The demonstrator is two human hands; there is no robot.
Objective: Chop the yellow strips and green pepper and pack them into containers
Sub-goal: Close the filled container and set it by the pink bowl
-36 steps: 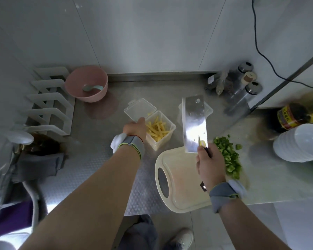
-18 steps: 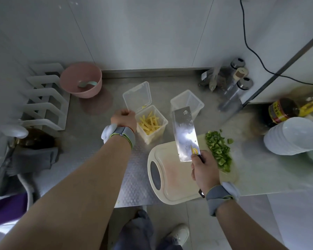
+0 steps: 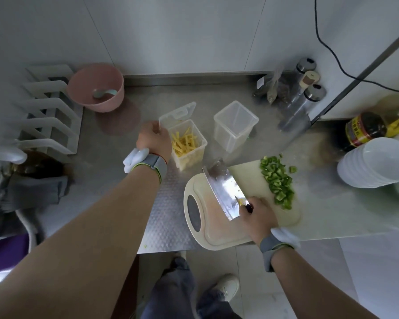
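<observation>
Packing stage, I judge. The yellow strips [image 3: 185, 143] already sit in the filled container [image 3: 190, 157], whose lid [image 3: 178, 112] stands open behind it. The diced green pepper [image 3: 278, 183] is still heaped on the far right of the cutting board [image 3: 217, 237]. The empty container [image 3: 235, 128] stands just right of the filled one.

Left hand [image 3: 153, 139] is at the lid's edge with fingers curled under. I cannot tell whether it pinches the lid or only touches it. Right hand [image 3: 258, 214] grips the cleaver [image 3: 224, 191] by the handle, blade slanted low over the bare part of the board.

Next, probably: fold the lid down and snap it. Then scoop the pepper onto the blade and carry it to the empty container without scattering pieces.

Against a second ago: the cleaver was raised upright near the containers and has since dropped to the board. The left hand has stayed beside the filled container.
</observation>
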